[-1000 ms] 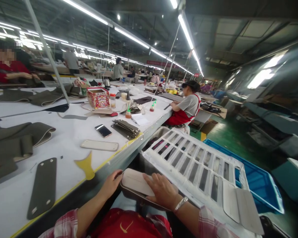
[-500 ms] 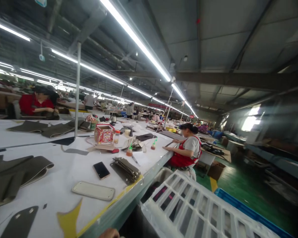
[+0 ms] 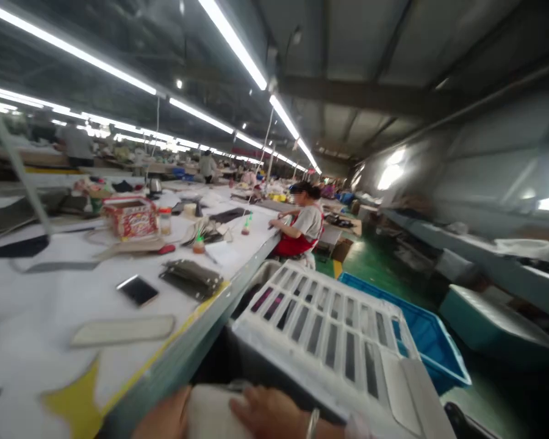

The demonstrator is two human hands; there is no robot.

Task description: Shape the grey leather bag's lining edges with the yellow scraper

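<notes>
The picture is blurred by motion. At the bottom edge my left hand (image 3: 165, 421) grips the left end of a pale flat panel (image 3: 208, 411), and my right hand (image 3: 268, 417), with a bracelet at the wrist, lies on top of the panel's right part. The panel sits just below the front edge of the white worktable (image 3: 50, 292), beside a white slotted crate lid (image 3: 329, 329).
On the table lie a phone (image 3: 138, 289), a pale oblong piece (image 3: 121, 330), a stack of dark pieces (image 3: 191, 277), a yellow cutout (image 3: 73, 399), glue bottles and a red patterned box (image 3: 130, 216). A blue bin (image 3: 427, 338) stands at right. A co-worker in a red apron (image 3: 299, 228) sits further along.
The view swung up off my hands, then dropped and turned right, so both hands and the pale panel show again at the bottom edge, held much as before.
</notes>
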